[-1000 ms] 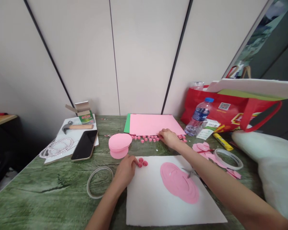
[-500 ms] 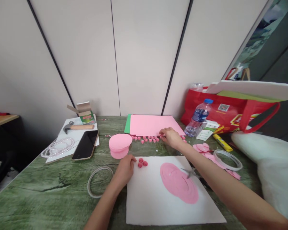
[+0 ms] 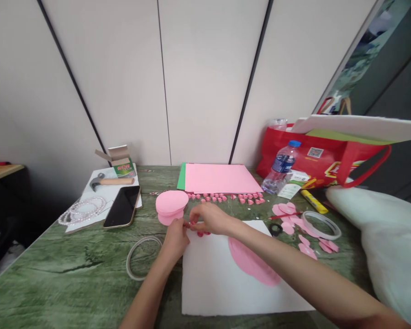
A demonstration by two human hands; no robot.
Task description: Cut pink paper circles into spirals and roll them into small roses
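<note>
Two hands [image 3: 176,238] [image 3: 209,218], one phone [image 3: 121,206], one hammer [image 3: 111,181], one water bottle [image 3: 280,167], two tape rings [image 3: 128,262] [image 3: 339,230], one red bag [image 3: 329,161], one glue stick [image 3: 312,201].

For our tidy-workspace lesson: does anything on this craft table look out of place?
A hammer lies far left behind the phone, odd among paper supplies. Pink petals lie scattered around the tape ring on the right. A white board rests atop the red bag, overhanging it.

Bright, even, soft light; source not in view. Weak shadows with diffuse edges on green table [image 3: 71,283] and white sheet [image 3: 219,292]. Pale reflection on phone [image 3: 121,206] screen, no hard glare. Wide lens bends wall panel [image 3: 205,82] seams, stretches edges. Slightly soft: left hand [image 3: 176,237], right hand [image 3: 210,219].
</note>
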